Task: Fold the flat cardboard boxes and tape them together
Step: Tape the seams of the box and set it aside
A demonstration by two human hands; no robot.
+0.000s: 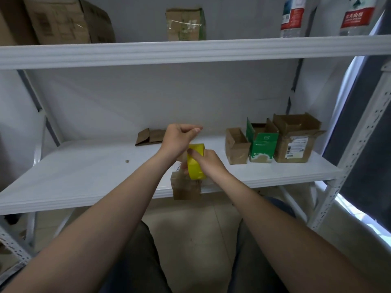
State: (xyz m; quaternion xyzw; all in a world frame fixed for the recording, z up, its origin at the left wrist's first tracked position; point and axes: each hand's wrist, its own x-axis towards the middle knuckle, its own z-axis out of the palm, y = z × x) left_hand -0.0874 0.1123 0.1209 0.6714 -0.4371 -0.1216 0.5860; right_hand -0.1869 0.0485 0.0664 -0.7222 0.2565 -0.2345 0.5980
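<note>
My right hand [208,163] grips a yellow roll of tape [196,163] above a small brown cardboard box [186,188] that stands at the front edge of the white shelf [84,172]. Just above the roll, my left hand [179,138] is raised with its fingers curled and thumb against them, as if pinching the tape's end; the strip itself is too thin to see. A flat, unfolded cardboard box [149,136] lies at the back of the shelf behind my left hand.
Three folded open boxes stand at the shelf's right: a small brown one [236,146], a green one [262,142] and a larger brown one [295,140]. The upper shelf [190,51] carries cardboard boxes and water bottles. A perforated metal post [355,149] rises at right.
</note>
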